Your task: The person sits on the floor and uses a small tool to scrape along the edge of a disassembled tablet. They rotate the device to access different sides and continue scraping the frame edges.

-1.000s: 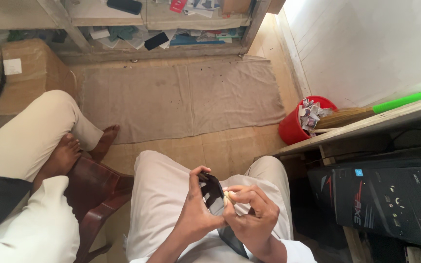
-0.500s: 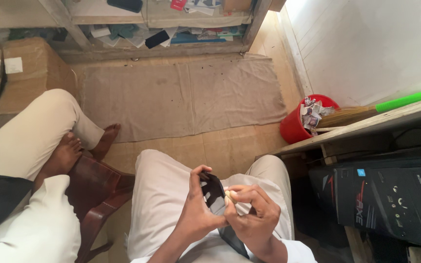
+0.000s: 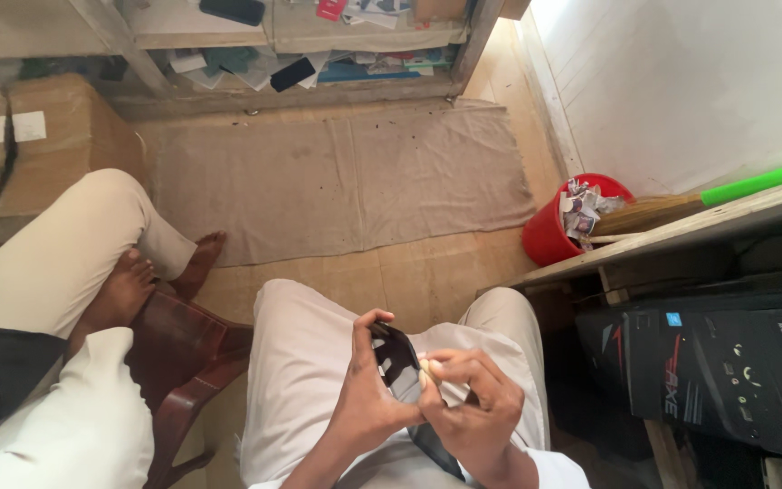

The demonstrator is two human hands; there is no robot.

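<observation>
Hands over lap: left hand point(image 3: 368, 394) gripping black phone point(image 3: 397, 360), right hand point(image 3: 472, 412) pinching pale wad point(image 3: 428, 371) against it; best rub gently.

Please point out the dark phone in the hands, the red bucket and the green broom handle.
dark phone point(image 3: 397, 360), head view, its back.
red bucket point(image 3: 549, 237), head view, its outer wall.
green broom handle point(image 3: 762, 182), head view, middle of handle.

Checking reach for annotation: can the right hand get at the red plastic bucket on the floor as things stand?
Probably not right away. The right hand is busy pressing a small pale wad against the black phone-like device that the left hand holds over the lap. The red plastic bucket sits well ahead, though nothing blocks the way.
</observation>
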